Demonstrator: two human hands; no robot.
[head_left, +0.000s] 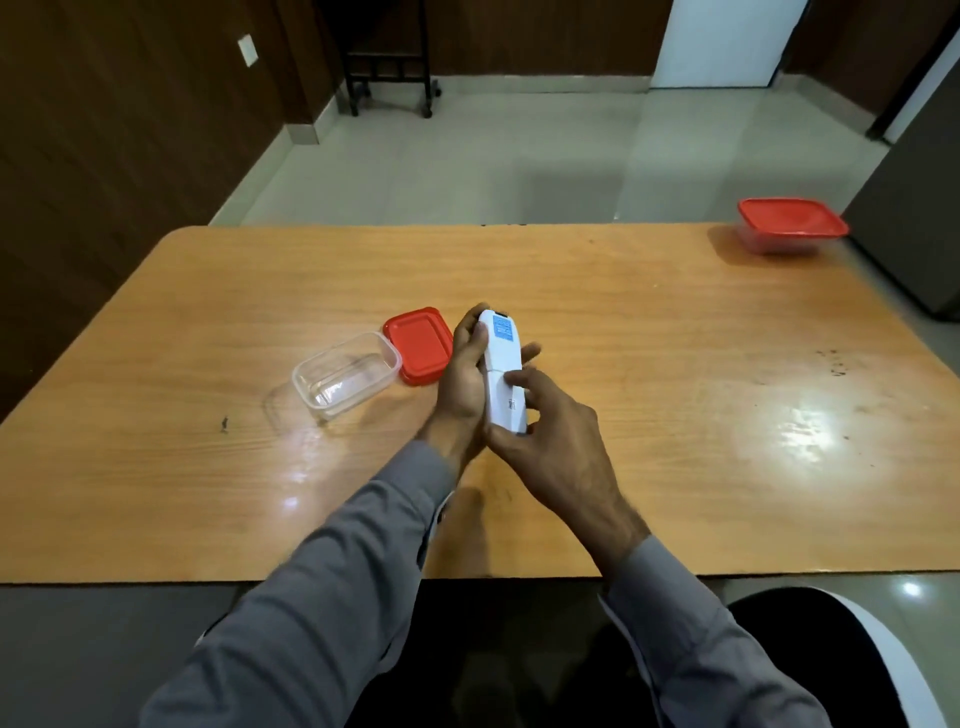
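A white remote control (501, 371) with a blue label near its far end is held back side up above the middle of the wooden table (649, 364). My left hand (465, 374) grips its upper half from the left, fingers wrapped behind it. My right hand (550, 441) holds its lower end, thumb under the bottom edge and fingertips on the back cover. Just left of the hands lies a red lid (418, 345), and beside that an open clear plastic container (345, 375).
A second clear container with a red lid on it (792, 226) stands at the table's far right corner. A grey cabinet (914, 223) rises at the right edge. A dark chair seat (831, 660) sits at the lower right. Black wheeled furniture (387, 57) stands on the tiled floor beyond.
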